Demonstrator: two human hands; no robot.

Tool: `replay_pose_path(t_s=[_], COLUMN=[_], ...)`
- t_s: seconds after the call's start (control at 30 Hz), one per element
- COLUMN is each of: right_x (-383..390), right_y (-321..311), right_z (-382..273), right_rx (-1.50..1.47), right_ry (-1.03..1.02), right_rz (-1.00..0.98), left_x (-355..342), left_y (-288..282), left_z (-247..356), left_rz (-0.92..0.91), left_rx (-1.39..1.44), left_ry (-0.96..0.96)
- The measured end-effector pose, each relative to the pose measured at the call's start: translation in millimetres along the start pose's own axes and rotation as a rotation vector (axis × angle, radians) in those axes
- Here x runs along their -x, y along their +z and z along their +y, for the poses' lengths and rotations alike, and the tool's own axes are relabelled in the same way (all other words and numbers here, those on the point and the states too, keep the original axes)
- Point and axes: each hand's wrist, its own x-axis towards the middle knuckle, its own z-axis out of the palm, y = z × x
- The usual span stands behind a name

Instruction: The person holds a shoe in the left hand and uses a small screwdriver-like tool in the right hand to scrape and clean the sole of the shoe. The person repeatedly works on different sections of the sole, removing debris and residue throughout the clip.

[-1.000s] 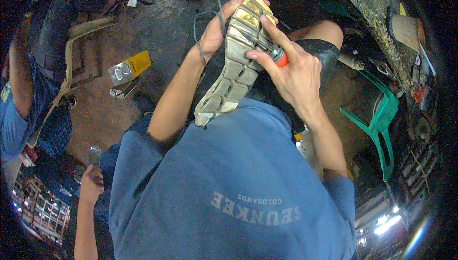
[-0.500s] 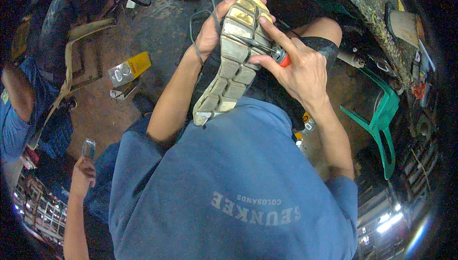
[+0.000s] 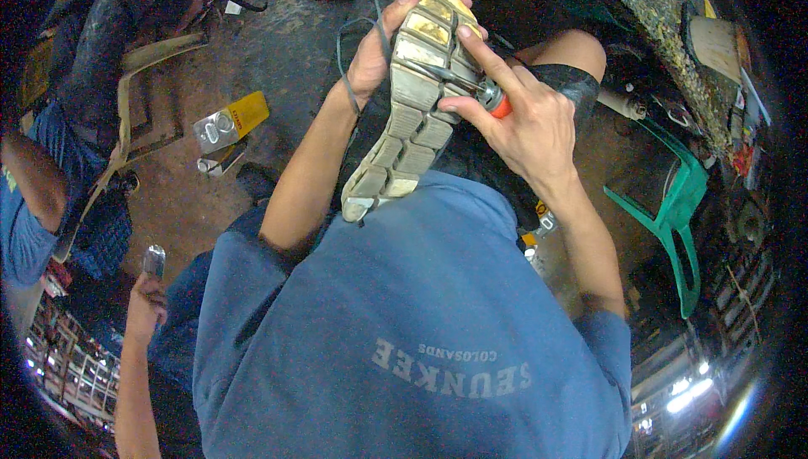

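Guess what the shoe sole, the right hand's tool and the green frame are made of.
Shoe sole: probably rubber or foam, matt and worn, with moulded, grimy blocks.
Tool: shiny grey shaft, so likely metal; orange-red handle, perhaps plastic, though mostly hidden.
Green frame: likely moulded plastic, judging by its even colour and smooth, rounded shape.

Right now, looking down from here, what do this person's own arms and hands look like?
The left hand and right hand are bare: no gloves or watch show, though some fingers are hidden. The forearms are uncovered too. Above them come the plain short sleeves of a blue T-shirt with pale lettering. A thin dark lace crosses the left wrist.
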Motion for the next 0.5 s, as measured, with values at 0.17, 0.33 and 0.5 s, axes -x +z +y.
replay_pose_path(t_s=[0.17,0.33,0.5], right_x=[-6.5,-11.9,-11.7], right_y=[-2.2,-10.1,-17.0], right_z=[-8.0,-13.2,-20.0], right_rx=[-0.041,-0.180,-0.107], right_ry=[0.069,0.245,0.273], right_rz=[-0.045,-0.136,-0.214], left_x=[-1.5,-1.1,-0.7], left_y=[-3.5,-3.2,-2.5], left_z=[0.5,-0.5,0.4], left_rz=[-0.006,0.082,0.003], left_rx=[-0.030,-0.092,-0.080], left_ry=[-0.014,0.015,0.023])
